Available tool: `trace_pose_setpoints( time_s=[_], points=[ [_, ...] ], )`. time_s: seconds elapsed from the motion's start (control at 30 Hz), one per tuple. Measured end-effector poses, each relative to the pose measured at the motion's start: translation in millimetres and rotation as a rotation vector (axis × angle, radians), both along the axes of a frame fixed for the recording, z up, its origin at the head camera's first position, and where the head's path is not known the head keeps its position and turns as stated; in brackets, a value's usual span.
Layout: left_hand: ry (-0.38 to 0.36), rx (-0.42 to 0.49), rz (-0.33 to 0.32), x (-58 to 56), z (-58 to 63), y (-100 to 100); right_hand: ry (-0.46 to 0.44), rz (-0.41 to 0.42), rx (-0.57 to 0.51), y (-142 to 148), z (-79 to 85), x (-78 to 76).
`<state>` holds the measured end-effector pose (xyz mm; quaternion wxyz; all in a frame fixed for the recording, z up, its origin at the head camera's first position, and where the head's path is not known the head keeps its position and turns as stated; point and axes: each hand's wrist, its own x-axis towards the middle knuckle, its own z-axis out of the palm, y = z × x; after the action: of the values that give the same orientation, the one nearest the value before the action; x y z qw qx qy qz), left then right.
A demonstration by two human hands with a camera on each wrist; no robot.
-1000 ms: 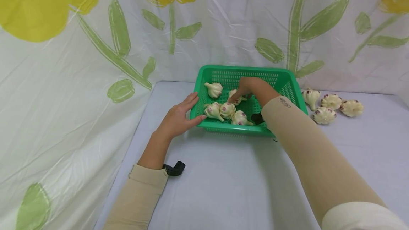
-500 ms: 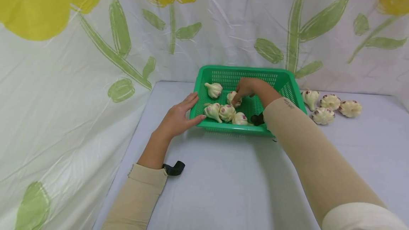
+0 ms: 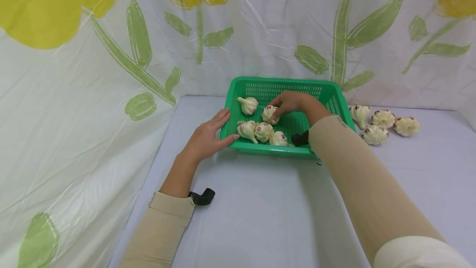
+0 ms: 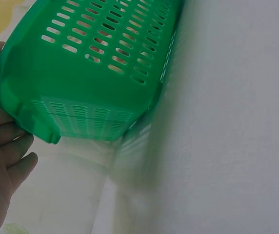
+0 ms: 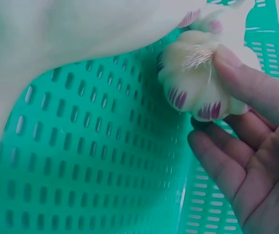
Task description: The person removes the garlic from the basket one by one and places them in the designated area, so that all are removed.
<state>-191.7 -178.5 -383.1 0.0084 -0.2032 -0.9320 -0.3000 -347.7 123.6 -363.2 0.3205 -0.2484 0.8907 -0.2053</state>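
Currently, one garlic bulb (image 3: 270,115) is held in the green basket (image 3: 260,147), a bit L of basket centre. It's pinched by the R hand (image 3: 291,101), thumb on one side & fingers on the other, clamped on the bulb; whether it's also supported by the basket floor can't be told. Three more bulbs (image 3: 264,131) are lined up along the basket's near side, L half, & a lone bulb (image 3: 248,105) is placed twd the basket's far L corner, neck pointed L. The basket's L end is touched by the L hand (image 3: 206,137), fingers fairly straight, thumb spread apart from them at the near L corner. Just R of the basket, four loose bulbs (image 3: 374,135) are grouped on the table (image 3: 260,202). A black wrist device (image 3: 202,197) is worn on the L wrist, nearer than the basket. Behind the basket, a white sheet (image 3: 260,32) w/ yellow flowers & green leaves is seen.
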Motion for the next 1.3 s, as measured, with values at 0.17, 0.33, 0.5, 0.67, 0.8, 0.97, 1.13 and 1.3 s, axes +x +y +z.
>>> trace_pose_setpoints(
  time_s=[0.17,0.33,0.5,0.67,0.8,0.97,1.13,1.3],
  points=[
    [-0.007,0.004,0.002,2.0,-1.4,1.5,-0.065,-0.047,-0.085,2.8,-0.5,3.4],
    [-0.001,0.008,0.004,4.8,-3.7,2.8,-0.158,-0.067,-0.204,5.2,-3.4,5.6],
    [0.002,0.012,0.008,7.3,-6.9,4.3,-0.232,-0.092,-0.287,9.6,-7.4,7.3],
    [-0.002,0.022,0.006,9.3,-8.5,5.9,-0.273,-0.149,-0.335,13.9,-9.0,7.4],
    [0.004,0.016,0.003,9.4,-8.0,5.9,-0.291,-0.172,-0.39,14.4,-6.0,6.4],
    [0.011,0.001,0.002,6.6,-4.5,3.5,-0.289,-0.206,-0.431,15.2,2.4,6.3],
    [-0.002,-0.013,0.008,3.0,-0.8,0.5,-0.283,-0.241,-0.446,20.7,10.6,6.6],
    [-0.015,-0.012,0.014,-0.4,0.4,-1.4,-0.31,-0.261,-0.493,27.1,15.3,6.4]
  ],
)
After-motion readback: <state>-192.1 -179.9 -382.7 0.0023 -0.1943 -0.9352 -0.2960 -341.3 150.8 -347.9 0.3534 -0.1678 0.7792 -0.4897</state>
